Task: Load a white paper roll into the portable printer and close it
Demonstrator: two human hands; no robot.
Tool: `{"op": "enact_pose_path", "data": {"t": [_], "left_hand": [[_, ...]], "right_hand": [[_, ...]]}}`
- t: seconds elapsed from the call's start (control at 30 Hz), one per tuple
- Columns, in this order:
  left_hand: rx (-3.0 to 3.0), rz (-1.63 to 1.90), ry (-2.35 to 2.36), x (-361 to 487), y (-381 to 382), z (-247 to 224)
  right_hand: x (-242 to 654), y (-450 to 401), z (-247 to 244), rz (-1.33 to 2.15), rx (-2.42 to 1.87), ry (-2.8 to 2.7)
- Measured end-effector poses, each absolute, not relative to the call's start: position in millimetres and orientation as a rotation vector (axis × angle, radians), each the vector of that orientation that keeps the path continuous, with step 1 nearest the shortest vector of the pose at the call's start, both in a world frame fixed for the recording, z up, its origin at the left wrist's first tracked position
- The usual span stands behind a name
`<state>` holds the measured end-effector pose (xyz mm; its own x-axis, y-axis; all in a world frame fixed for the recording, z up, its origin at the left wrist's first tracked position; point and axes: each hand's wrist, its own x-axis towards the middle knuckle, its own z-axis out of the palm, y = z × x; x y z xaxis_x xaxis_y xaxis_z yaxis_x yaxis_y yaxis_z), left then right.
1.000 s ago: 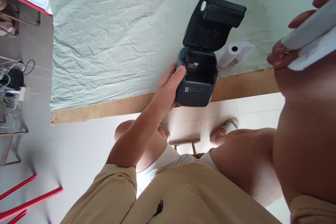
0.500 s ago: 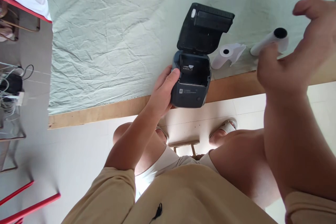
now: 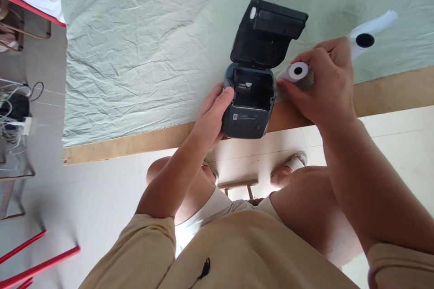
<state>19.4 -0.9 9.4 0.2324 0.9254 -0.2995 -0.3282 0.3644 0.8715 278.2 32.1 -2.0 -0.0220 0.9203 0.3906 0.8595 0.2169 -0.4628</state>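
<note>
A dark portable printer (image 3: 247, 123) has its lid (image 3: 264, 31) flipped up, showing a hollow compartment with a small label inside. My left hand (image 3: 214, 115) holds it by its left side, the thumb on the rim. Just right of the printer stands a small white paper roll (image 3: 295, 72). My right hand (image 3: 323, 83) is closed around that roll, thumb at its near side and index finger at its far side. Behind my right hand is a larger paper roll (image 3: 357, 47) with a dark core and a loose paper end stretching right.
A pale green wrinkled cloth (image 3: 142, 54) covers the table, whose wooden edge (image 3: 129, 146) runs in front. My legs and a wooden stool (image 3: 239, 185) are below. Cables (image 3: 13, 113) and red bars (image 3: 50, 264) lie at left.
My right hand has come left from beyond the larger roll and closed on the small roll. The larger roll's loose paper now points right. The printer has barely shifted.
</note>
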Motion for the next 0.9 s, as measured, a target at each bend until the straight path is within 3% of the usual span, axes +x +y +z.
{"op": "enact_pose_path", "data": {"t": [0.47, 0.67, 0.9], "left_hand": [[0.711, 0.968, 1.042, 23, -2, 25], [0.692, 0.978, 1.035, 25, -1, 25], [0.741, 1.015, 0.889, 21, -3, 17]], "right_hand": [[274, 22, -3, 0.459, -1.503, -1.813], [273, 25, -11, 0.406, -1.344, -1.698], [242, 9, 26, 0.134, -0.838, -1.704]]}}
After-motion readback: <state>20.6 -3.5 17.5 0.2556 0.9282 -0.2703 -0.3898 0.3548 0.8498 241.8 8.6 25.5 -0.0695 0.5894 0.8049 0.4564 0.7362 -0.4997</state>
